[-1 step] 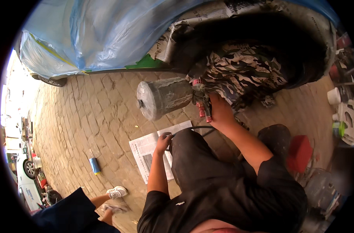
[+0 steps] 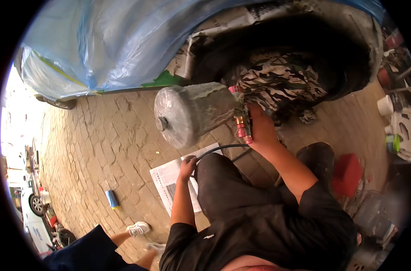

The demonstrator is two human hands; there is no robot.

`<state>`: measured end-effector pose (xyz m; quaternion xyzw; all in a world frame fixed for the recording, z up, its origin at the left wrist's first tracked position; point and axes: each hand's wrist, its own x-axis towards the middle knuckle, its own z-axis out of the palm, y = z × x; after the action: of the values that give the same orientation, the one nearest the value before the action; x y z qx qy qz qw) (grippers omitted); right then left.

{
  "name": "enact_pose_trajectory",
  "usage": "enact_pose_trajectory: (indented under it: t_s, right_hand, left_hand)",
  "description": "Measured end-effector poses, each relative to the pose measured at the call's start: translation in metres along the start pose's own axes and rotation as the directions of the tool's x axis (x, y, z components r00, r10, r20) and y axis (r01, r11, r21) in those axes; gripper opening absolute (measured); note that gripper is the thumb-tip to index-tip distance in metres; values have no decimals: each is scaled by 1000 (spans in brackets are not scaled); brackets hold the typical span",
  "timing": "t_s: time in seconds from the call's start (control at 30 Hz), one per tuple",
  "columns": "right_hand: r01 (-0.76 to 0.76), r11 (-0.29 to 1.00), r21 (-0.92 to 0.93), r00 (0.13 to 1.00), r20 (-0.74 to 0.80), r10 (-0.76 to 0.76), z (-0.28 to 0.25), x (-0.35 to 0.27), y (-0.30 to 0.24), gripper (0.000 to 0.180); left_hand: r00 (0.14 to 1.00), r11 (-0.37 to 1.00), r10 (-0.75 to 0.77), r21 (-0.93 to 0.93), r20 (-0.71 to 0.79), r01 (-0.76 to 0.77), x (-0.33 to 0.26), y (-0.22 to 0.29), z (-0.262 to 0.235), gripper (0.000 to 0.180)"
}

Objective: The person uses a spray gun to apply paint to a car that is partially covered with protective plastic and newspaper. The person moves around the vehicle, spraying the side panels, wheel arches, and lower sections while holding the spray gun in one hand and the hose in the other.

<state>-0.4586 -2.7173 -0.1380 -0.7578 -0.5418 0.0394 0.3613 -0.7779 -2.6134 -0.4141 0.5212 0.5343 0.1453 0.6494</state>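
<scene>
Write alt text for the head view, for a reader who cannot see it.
A person's right hand holds a spray gun with a large grey wrapped cup, while the left hand grips its black hose. Below lie a newspaper and a blue can on brick paving.

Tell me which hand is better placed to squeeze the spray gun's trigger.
Right. The right hand already grips the spray gun below its wrapped cup; the left hand is lower, holding the black hose.
</scene>
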Motion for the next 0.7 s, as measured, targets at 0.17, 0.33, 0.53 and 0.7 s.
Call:
enact_pose_trajectory:
  t_s: [0.17,0.33,0.53,0.7]
  right_hand:
    - [128,973,-193,863,-461,-205,-92,-14,54,30]
    - [-1,510,860,649,-387,654,-178,-57,122,34]
    - [180,526,831,339,-554,760,-212,-136,153,45]
    - [188,471,862,236,-505,830,-215,-183,148,53]
  left_hand:
    - [999,999,43,11,16,-43,9,29,8,35]
    - [996,994,90,57,10,-91,23,46,5,34]
    - [995,991,66,124,-73,-56,41,62,17,34]
    - [866,585,493,768,-83,-259,23,75,82,36]
